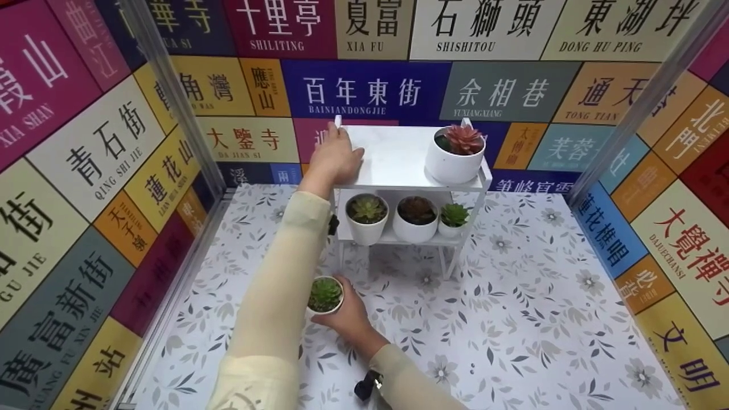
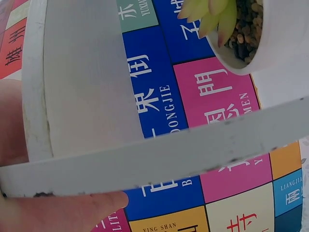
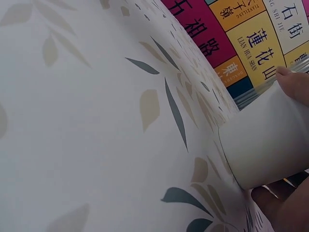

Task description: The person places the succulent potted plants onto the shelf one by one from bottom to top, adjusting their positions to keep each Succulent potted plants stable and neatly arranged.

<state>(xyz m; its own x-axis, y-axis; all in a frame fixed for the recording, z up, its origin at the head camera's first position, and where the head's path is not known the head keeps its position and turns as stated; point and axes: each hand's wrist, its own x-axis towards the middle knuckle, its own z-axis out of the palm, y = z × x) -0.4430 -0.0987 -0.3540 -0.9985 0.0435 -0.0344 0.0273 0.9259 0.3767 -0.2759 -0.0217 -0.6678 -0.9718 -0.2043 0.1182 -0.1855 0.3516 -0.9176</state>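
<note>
My left hand [image 1: 337,156] grips the left end of the top board of a white two-tier shelf [image 1: 393,154]. In the left wrist view its fingers [image 2: 63,212] lie round the white frame [image 2: 159,162]. Lower down, to the left in front of the shelf, my right hand [image 1: 356,319] holds a white pot with a green succulent [image 1: 326,295]. The right wrist view shows that pot's smooth wall [image 3: 265,140] between thumb and fingers, its base close to the tabletop; the plant itself is out of that view.
A pot with a red succulent [image 1: 455,156] stands at the top board's right end. The lower tier carries a pale green succulent [image 1: 366,213], a dark brownish one [image 1: 416,216] and a small green one [image 1: 454,218]. Sign-printed walls [image 1: 364,85] surround the leaf-patterned tabletop [image 1: 512,319].
</note>
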